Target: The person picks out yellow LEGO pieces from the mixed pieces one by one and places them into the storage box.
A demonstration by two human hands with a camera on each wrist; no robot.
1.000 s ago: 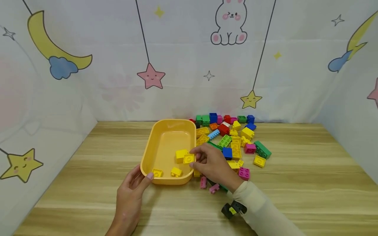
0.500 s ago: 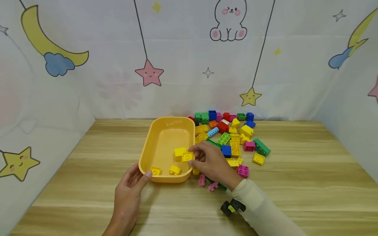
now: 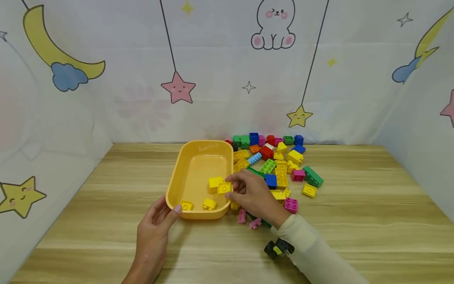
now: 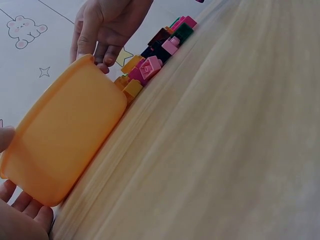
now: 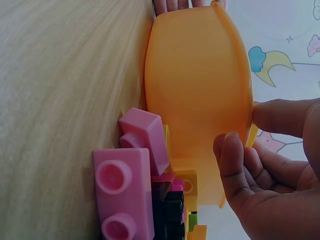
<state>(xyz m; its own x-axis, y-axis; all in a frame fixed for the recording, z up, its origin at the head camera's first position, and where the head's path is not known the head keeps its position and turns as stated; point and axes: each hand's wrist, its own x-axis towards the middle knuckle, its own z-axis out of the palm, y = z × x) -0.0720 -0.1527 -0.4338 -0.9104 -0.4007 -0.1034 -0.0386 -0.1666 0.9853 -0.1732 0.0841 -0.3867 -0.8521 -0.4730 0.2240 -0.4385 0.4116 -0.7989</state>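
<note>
A: Starting from the left, what do I have on my head feed?

B: I see the left hand (image 3: pixel 154 230) curled on the near left corner of the yellow-orange plastic tray (image 3: pixel 203 215), thumb over the rim, fingers round the outside. I'd want that grip steady but light, so the tray neither slides nor tips

A: And inside it?

B: A small yellow brick (image 3: pixel 186 205) lies just beside that thumb, a small studded yellow brick (image 3: pixel 209 204) sits near the front wall, and a bigger yellow block (image 3: pixel 214 184) is further back. Next comes the square yellow brick (image 3: pixel 224 188), over the tray's right side, hollow face towards my camera

A: Is it held?

B: I read it as pinched: the right hand (image 3: pixel 256 195) has thumb and forefinger parted only by the brick's width. I can't tell whether it touches the bigger block. I'd lower it to the tray floor before easing the fingertips apart, and lift clear of the right rim, minding the pink brick (image 3: pixel 242 216) just outside
</note>
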